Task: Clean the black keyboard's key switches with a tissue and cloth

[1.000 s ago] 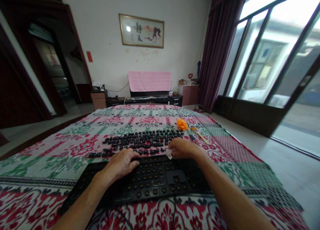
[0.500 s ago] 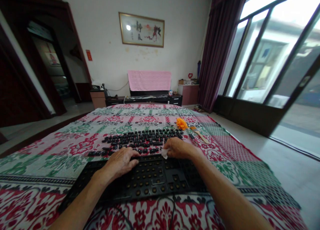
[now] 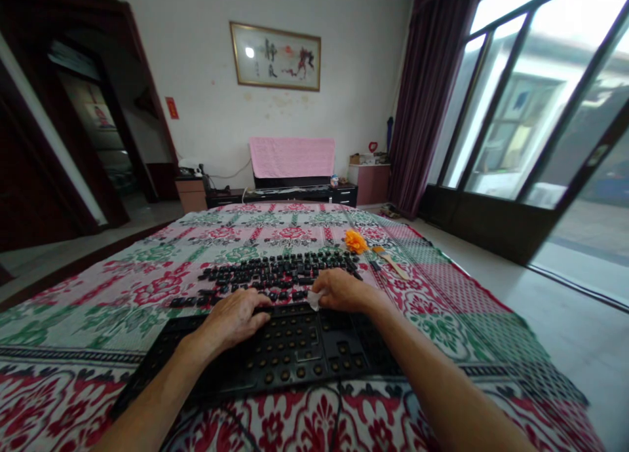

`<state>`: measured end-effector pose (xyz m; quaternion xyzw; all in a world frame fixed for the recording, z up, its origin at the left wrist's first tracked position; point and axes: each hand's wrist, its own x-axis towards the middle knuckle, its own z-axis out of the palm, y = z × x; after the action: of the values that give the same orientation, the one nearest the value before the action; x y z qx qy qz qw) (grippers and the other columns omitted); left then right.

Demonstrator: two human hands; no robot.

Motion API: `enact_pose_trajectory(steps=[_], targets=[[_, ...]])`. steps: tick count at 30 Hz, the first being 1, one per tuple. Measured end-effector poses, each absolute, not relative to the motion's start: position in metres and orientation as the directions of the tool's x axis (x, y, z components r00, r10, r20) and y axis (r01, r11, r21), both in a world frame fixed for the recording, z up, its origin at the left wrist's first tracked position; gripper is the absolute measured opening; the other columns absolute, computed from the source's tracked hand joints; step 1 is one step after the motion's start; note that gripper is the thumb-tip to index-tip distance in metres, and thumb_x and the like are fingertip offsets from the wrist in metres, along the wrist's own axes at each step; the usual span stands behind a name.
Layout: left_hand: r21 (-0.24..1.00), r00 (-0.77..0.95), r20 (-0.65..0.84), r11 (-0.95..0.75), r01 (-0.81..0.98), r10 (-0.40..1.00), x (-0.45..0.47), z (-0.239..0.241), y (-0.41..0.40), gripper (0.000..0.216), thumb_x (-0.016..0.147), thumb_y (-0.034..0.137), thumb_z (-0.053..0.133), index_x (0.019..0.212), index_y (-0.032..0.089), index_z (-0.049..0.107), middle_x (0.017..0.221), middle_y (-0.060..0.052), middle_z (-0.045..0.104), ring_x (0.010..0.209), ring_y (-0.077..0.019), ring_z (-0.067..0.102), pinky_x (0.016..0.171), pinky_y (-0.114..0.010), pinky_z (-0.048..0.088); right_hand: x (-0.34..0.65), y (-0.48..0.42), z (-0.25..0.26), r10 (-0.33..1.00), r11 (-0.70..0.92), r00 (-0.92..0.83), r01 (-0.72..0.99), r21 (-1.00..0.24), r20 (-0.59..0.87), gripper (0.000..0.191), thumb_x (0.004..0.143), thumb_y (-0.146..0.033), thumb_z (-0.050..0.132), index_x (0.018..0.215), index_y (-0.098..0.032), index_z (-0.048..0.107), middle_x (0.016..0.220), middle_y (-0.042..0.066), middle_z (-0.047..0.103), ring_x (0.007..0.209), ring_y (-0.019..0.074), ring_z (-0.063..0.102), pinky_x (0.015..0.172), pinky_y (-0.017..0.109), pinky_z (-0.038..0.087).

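Bare keyboard base under both hands, white tissue pinched in the right

We have a black keyboard base (image 3: 287, 357) lying flat, keycaps off, rows of small round brownish spots across the top. It sits below and between the two hands, running out past each of them on either side. Left hand (image 3: 236, 318): on the base's far edge, left of its middle; we see thumb and forefinger apart, thumb over the top face, but can't tell whether the fingers clamp the edge. Right hand (image 3: 340, 291): thumb and fingers together, clamped on a white tissue (image 3: 313, 299). Tissue pokes out from the fingertips on the side facing the left hand, right at the base's far edge; we can't tell how firmly it touches. Loose black keycaps (image 3: 275, 268) lie in rough rows just beyond the base and both hands; nearest ones are just beside the fingertips. Beyond the right hand, off to the right, we note an orange ruffled puff (image 3: 355, 242) and a pale-handled brush (image 3: 392, 263) near it. Everything rests on a patterned red, green and white cloth (image 3: 162, 288). Dark cable (image 3: 339, 409) on the near side of the base.
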<state>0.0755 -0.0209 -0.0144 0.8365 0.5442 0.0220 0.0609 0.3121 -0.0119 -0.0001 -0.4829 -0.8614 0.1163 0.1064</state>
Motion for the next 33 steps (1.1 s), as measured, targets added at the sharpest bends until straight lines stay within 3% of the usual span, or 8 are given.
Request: enact_pose_trajectory(steps=[7,13,19,22,28,33], targets=[[0.128,0.456,0.016,-0.454,0.882,0.89,0.072,-0.017,-0.02,0.031,0.074,0.038,0.044,0.1,0.031,0.058,0.095,-0.001,0.059,0.092,-0.0182,0.052,0.079,-0.027,0.038,0.334,-0.012,0.01,0.901,0.383,-0.426,0.873,-0.304,-0.088,0.027,0.058,-0.013,0.05,0.079,-0.017,0.067,0.072,0.002,0.066,0.067,0.0137,0.057,0.056,0.017,0.037],[0.123,0.449,0.007,-0.446,0.886,0.894,0.074,-0.016,-0.022,0.03,0.073,0.037,0.044,0.099,0.03,0.058,0.094,-0.002,0.058,0.092,-0.0185,0.051,0.079,-0.027,0.038,0.339,-0.001,0.008,0.835,0.539,-0.54,0.768,-0.346,0.104,0.024,0.063,-0.012,0.046,0.078,-0.013,0.064,0.074,0.001,0.062,0.071,0.0126,0.053,0.061,0.017,0.036],[0.119,0.467,-0.006,-0.463,0.878,0.884,0.075,-0.013,-0.02,0.03,0.073,0.036,0.044,0.1,0.03,0.057,0.094,-0.002,0.058,0.092,-0.0193,0.051,0.079,-0.029,0.038,0.318,0.0,0.002,0.764,0.628,-0.631,0.681,-0.377,0.136,0.025,0.067,-0.01,0.043,0.084,-0.014,0.061,0.083,0.003,0.06,0.073,0.012,0.052,0.064,0.019,0.037],[0.127,0.499,-0.029,-0.492,0.862,0.866,0.074,-0.012,-0.017,0.029,0.072,0.035,0.045,0.098,0.031,0.058,0.092,-0.002,0.059,0.09,-0.0184,0.052,0.078,-0.028,0.038,0.316,-0.003,0.001,0.75,0.649,-0.648,0.684,-0.333,0.131,0.025,0.066,-0.008,0.043,0.082,-0.014,0.061,0.08,0.003,0.06,0.074,0.0121,0.052,0.066,0.019,0.037],[0.123,0.492,0.008,-0.489,0.863,0.87,0.07,-0.018,-0.017,0.032,0.075,0.038,0.041,0.102,0.03,0.056,0.1,-0.003,0.057,0.096,-0.0195,0.049,0.083,-0.03,0.037,0.324,-0.006,0.005,0.727,0.681,-0.686,0.726,-0.096,-0.021,0.023,0.062,-0.007,0.044,0.07,-0.016,0.063,0.075,0.006,0.06,0.071,0.0148,0.053,0.064,0.022,0.036],[0.133,0.496,0.009,-0.492,0.86,0.869,0.068,-0.019,-0.017,0.032,0.074,0.039,0.042,0.102,0.03,0.056,0.103,-0.002,0.056,0.098,-0.0198,0.048,0.085,-0.031,0.036,0.327,-0.007,0.004,0.777,0.628,-0.626,0.763,-0.152,0.072,0.025,0.063,-0.011,0.046,0.082,-0.016,0.062,0.081,0.005,0.058,0.076,0.0152,0.052,0.067,0.022,0.037]])
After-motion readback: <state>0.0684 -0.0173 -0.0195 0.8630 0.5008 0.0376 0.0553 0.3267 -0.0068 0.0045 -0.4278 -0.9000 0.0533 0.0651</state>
